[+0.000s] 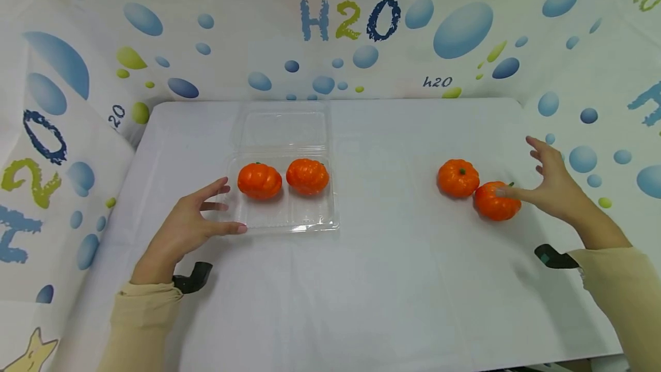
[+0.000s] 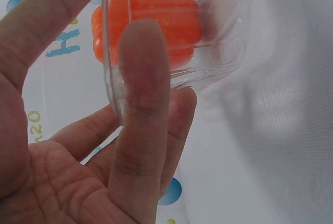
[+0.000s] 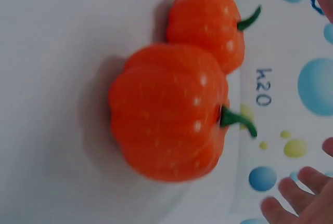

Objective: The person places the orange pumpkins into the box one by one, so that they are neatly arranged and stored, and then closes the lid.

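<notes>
Two small orange pumpkins, a left one and a right one, sit side by side in a clear plastic clamshell container with its lid folded back. My left hand is at the container's left side, thumb and fingers spread around its corner; whether they touch it I cannot tell. On the right, two more pumpkins with green stems stand together, one farther and one nearer. Beside the nearer one my right hand hovers with fingers spread, its thumb in front of that pumpkin in the head view, holding nothing.
A white cloth covers the table. Behind and at both sides hangs a white sheet printed with blue and green drops and lettering. Dark straps with camera mounts sit at the wrists.
</notes>
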Motion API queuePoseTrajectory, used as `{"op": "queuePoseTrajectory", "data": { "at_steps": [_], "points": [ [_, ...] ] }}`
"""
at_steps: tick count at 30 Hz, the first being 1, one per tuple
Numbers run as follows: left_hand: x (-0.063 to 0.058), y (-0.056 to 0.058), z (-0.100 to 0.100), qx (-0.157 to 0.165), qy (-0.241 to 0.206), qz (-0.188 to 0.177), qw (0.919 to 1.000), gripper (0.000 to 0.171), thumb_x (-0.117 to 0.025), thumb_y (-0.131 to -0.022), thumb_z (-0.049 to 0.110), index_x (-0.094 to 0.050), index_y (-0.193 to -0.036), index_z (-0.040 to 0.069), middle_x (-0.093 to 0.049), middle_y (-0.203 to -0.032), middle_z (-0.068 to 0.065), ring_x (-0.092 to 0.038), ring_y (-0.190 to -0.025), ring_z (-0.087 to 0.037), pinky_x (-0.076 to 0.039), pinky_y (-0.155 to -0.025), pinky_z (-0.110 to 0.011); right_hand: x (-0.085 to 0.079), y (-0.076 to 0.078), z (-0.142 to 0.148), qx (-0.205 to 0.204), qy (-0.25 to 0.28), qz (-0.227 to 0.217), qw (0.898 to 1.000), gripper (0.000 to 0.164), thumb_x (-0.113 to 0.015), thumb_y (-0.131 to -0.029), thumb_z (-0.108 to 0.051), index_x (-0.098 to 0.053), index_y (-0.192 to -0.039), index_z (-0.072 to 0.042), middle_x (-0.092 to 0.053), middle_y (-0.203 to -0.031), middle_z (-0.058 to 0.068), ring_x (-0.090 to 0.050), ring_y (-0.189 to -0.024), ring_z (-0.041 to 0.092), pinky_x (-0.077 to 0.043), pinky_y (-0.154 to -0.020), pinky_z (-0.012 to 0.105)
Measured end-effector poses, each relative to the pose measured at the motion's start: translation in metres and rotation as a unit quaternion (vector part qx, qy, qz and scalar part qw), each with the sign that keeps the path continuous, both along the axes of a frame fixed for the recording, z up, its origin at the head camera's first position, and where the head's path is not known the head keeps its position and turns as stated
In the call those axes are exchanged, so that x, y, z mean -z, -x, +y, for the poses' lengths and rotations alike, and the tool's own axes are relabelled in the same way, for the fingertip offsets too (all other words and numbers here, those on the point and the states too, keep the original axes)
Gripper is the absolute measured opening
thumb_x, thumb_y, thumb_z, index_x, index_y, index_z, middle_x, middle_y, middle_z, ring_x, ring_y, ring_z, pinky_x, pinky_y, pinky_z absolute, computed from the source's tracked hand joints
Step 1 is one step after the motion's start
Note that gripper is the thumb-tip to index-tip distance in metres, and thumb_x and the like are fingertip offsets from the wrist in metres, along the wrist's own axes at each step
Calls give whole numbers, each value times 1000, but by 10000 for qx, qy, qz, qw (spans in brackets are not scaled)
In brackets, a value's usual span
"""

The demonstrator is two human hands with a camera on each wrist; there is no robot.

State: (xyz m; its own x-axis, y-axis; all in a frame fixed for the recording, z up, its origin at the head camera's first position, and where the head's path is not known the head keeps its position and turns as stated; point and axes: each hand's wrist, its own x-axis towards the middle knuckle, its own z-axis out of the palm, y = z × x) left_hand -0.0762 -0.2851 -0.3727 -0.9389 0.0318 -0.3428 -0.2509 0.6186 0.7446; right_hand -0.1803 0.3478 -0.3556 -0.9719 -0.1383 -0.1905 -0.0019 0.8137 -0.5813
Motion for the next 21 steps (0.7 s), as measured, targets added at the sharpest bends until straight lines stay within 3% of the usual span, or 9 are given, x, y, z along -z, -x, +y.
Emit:
{"op": "queuePoseTrajectory", "data": {
  "at_steps": [5, 11, 15, 18, 21],
  "points": [
    [0, 0, -1, -5, -26, -9, 10000, 114, -91, -75, 42, -22, -163, 18, -38, -159, -7, -46, -135, -36, -44, -101, -59, 13, -2, 21, -375, 268, -543, 9975, 116, -83, -85, -21, 4, -161, -4, -4, -162, 33, -22, -138, 62, -33, -98, 76],
    [0, 1, -1, -11, -55, -3, 10000, 115, -91, -75, 42, -22, -163, 18, -39, -159, -7, -46, -135, -36, -44, -101, -59, 30, -6, 31, -515, 89, -777, 9956, 113, -86, -81, -26, -9, -158, 4, -20, -156, 35, -31, -133, 58, -36, -99, 69],
    [-1, 1, -1, -10, -64, -2, 10000, 115, -91, -74, 42, -22, -163, 18, -39, -159, -7, -46, -135, -36, -44, -100, -58, 34, -9, 32, -554, 22, -728, 9958, 107, -87, -81, -28, -18, -155, 6, -29, -152, 33, -37, -130, 54, -47, -98, 55],
    [-1, 0, 0, -15, -55, -21, 10000, 115, -91, -74, 42, -22, -163, 18, -38, -159, -7, -46, -135, -36, -44, -101, -59, 37, -12, 31, -558, 84, -774, 9954, 105, -87, -81, -28, -20, -154, 7, -29, -151, 33, -37, -130, 54, -48, -98, 54],
    [-1, 0, 0, -27, -47, -44, 10000, 116, -91, -74, 42, -22, -163, 18, -38, -159, -7, -45, -135, -36, -44, -101, -59, 40, -14, 28, -510, 66, -823, 9953, 107, -87, -81, -30, -18, -154, 8, -29, -151, 34, -37, -129, 55, -45, -98, 62]
  ]
}}
